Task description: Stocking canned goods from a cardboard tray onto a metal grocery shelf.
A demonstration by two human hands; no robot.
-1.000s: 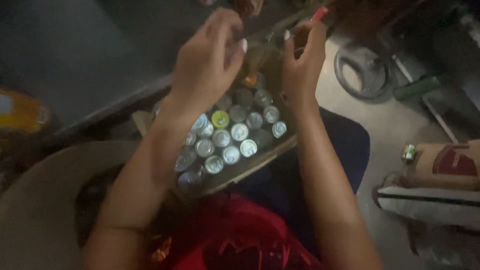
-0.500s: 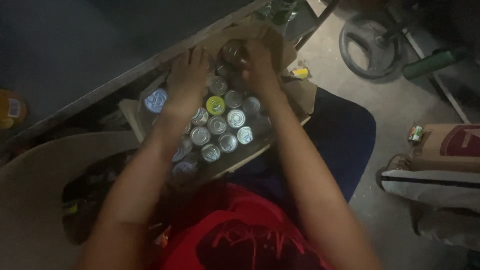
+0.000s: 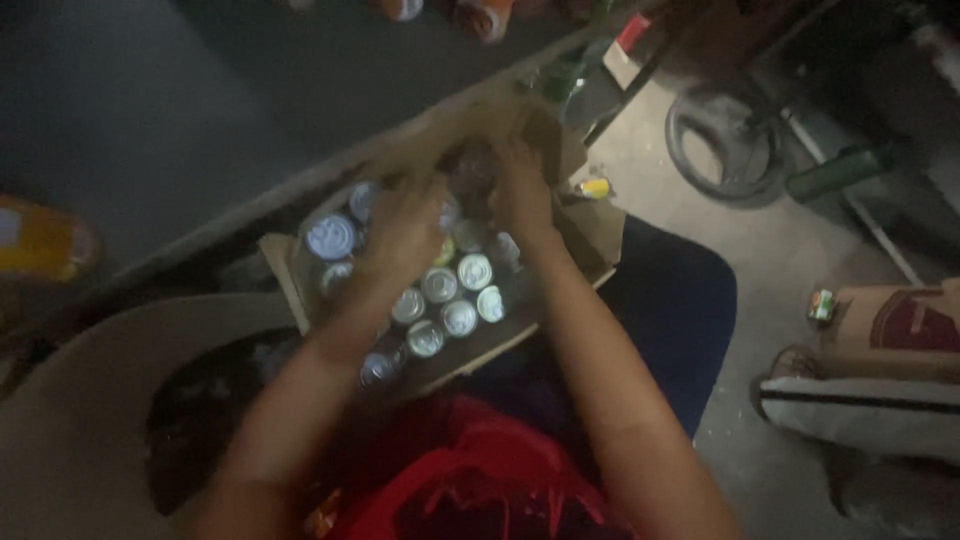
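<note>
An open cardboard box (image 3: 285,275) rests on my lap, packed with several upright cans (image 3: 458,296) whose silver lids face up. My left hand (image 3: 405,225) lies flat over the cans in the middle of the box. My right hand (image 3: 520,190) reaches to the box's far end, its fingers around a dark can (image 3: 472,165) there. The picture is blurred, so the grip on that can is unclear. My forearms cover part of the box.
A dark wall or panel (image 3: 150,110) fills the upper left. A coiled hose or tyre (image 3: 725,140) lies on the concrete floor at upper right, with a green bottle (image 3: 835,170) beside it. A brown sack (image 3: 890,330) sits right. A tan curved seat (image 3: 90,400) is left.
Both hands dropped from above the box down onto the cans, then slid toward the box's far end. The view shifted slightly, with the box now lower in frame.
</note>
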